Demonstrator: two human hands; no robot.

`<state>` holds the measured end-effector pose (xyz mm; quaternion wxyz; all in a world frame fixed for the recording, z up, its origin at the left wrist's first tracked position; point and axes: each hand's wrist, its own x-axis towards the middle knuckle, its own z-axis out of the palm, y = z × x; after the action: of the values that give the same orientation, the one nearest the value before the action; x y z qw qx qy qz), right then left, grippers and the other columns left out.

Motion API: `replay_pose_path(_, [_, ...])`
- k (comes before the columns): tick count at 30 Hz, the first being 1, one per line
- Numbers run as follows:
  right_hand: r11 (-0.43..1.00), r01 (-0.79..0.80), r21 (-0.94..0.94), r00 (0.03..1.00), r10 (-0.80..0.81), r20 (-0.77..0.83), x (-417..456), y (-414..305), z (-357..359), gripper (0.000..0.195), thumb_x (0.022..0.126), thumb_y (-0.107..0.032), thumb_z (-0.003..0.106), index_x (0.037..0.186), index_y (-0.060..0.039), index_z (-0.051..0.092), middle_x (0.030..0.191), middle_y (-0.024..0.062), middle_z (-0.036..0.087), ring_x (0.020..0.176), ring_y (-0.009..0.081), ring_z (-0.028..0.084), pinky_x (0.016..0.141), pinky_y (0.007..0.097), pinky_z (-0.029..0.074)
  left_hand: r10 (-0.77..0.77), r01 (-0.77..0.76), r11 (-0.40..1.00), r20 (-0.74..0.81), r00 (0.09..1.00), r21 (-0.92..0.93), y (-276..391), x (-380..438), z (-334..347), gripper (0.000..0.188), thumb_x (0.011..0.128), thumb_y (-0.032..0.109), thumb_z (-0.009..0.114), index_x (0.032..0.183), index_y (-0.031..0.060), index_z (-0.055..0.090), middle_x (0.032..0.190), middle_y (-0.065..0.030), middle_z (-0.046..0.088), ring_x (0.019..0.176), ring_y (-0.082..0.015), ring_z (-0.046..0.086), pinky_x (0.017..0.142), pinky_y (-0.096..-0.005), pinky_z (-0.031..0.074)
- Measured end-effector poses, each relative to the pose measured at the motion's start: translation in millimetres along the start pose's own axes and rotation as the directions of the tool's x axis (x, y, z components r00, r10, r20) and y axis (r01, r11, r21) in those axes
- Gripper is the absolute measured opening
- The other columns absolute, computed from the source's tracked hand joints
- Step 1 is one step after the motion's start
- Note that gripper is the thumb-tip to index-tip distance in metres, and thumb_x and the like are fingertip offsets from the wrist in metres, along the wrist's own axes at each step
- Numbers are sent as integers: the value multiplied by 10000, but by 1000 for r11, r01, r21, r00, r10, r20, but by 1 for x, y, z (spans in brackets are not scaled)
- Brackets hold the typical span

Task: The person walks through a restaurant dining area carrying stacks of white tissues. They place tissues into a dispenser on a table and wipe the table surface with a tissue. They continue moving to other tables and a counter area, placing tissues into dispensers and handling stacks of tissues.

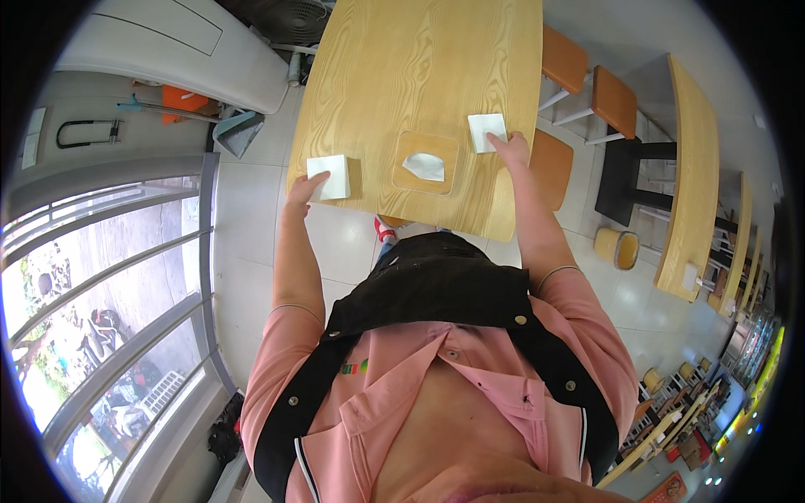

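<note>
On the wooden table [421,82], near its left front corner, my left hand [308,187] grips a thick stack of white paper napkins [336,178], the thumb on top and the fingers hidden beneath or behind it. Toward the right edge, my right hand [512,149] has its fingertips on a second, thinner-looking stack of white napkins [486,126]; whether it grips the stack or only rests on it is unclear. Between the two hands sits a square tissue box [399,170] with a wood-look top and clear rim, a white tissue [425,166] sticking out of its opening.
Orange-brown stools [553,166] stand along the table's right side. Further right are a yellow waste bin [609,248] and another long wooden table [692,182]. A dustpan [239,132] and a white appliance [188,44] are at upper left, with windows [126,251] below them.
</note>
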<state>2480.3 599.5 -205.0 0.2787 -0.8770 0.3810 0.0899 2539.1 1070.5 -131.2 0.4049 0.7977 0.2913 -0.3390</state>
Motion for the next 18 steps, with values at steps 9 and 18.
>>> replay_pose_path(9, [939,-169,300,959,86,270,25,-2,8,476,508,-255,784,843,34,608,816,141,640,774,255,626,681,320,480,-93,101,992,92,991,-81,1,13,12,699,573,440,723,1140,124,463,1046,-12,543,922,-129,480,722,-302,355])
replay_pose_path(18, [162,-359,919,901,-196,387,-6,44,-10,413,661,-9,666,1053,-5,534,986,117,598,866,256,599,712,393,509,291,-289,740,-98,952,-608,-36,-13,35,428,769,139,591,1144,-18,459,1066,-102,557,969,-216,551,822,-332,464])
